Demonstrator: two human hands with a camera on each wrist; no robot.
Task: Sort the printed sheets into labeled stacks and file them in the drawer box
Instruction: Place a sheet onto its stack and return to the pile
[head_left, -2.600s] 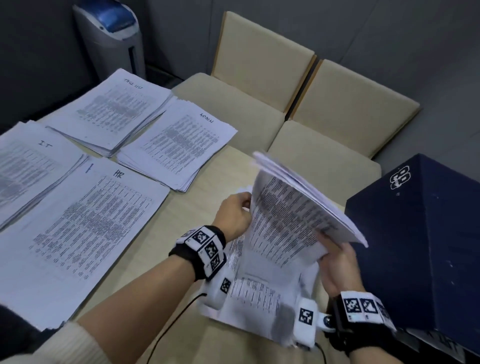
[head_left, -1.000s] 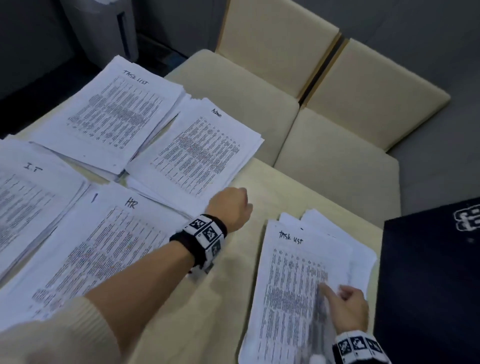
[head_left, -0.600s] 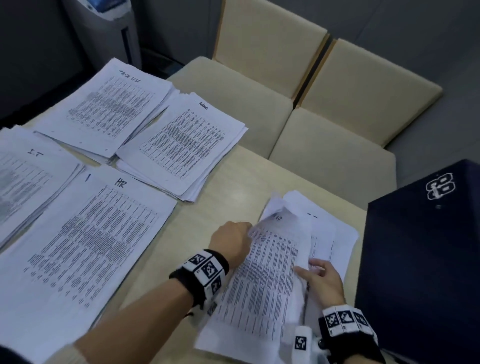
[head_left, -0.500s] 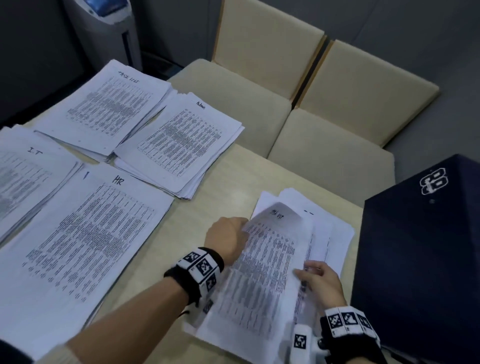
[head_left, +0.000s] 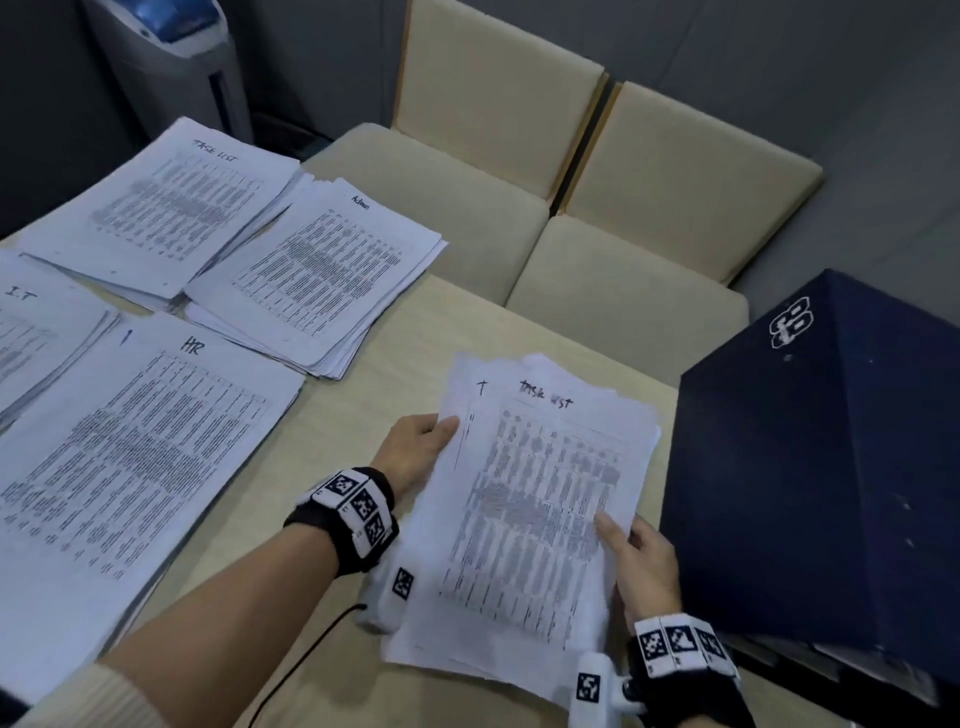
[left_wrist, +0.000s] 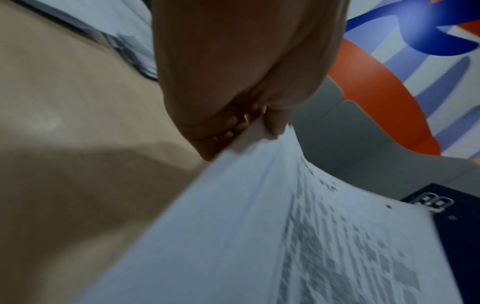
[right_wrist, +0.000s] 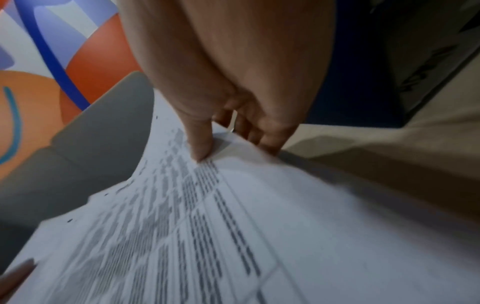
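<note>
Presently I observe the unsorted sheaf (head_left: 540, 499) of printed sheets at lower centre of the head view, its top page hand-lettered "TASK LIST", lying on the pale table (head_left: 395, 332) just beside the dark blue drawer box (head_left: 821, 467) at the right edge. My left hand (head_left: 415, 447) pinches the sheaf's left margin, thumb on top and fingers curled under, as the left wrist view confirms (left_wrist: 275, 123). My right hand (head_left: 641, 561) grips the lower right edge, thumb (right_wrist: 200, 144) pressed on the printed face and the other fingers tucked beneath. Whether the sheaf is lifted or resting on the table I cannot tell. Four sorted stacks occupy the left half of the frame: "TASK LIST" (head_left: 171, 208) at upper left, "Admin" (head_left: 322, 270) overlapping its right side, "I.T" (head_left: 36, 332) at the left edge, and "HR" (head_left: 130, 457) below. Two beige chairs (head_left: 519, 171) stand beyond the table at upper centre, and a grey appliance with a blue top (head_left: 171, 62) sits in the upper left corner
</note>
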